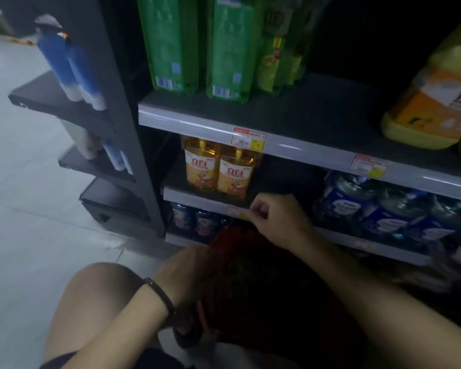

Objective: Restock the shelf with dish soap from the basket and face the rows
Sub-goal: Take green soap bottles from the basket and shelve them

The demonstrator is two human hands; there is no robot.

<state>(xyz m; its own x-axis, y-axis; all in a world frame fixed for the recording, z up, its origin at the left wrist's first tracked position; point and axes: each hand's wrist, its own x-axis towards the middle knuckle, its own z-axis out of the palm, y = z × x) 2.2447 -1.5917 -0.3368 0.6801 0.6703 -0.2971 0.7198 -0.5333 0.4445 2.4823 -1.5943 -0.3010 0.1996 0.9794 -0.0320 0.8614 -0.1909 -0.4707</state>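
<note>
Head-worn, downward (close on shelf (197, 126))

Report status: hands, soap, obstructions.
Right hand pinches price label on shelf edge. Left hand on red basket, grip unclear. Two yellow soap bottles shelved. Nothing blocking.

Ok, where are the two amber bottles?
In the head view the bottles stand left of centre, on the shelf just above the right hand pinching its tag.

Forearms (378, 299) bare, knee (99, 286) bare too. Thin black wristband (160, 296) on left wrist. Dark shorts (61, 361), hem just showing at bottom edge.
</note>
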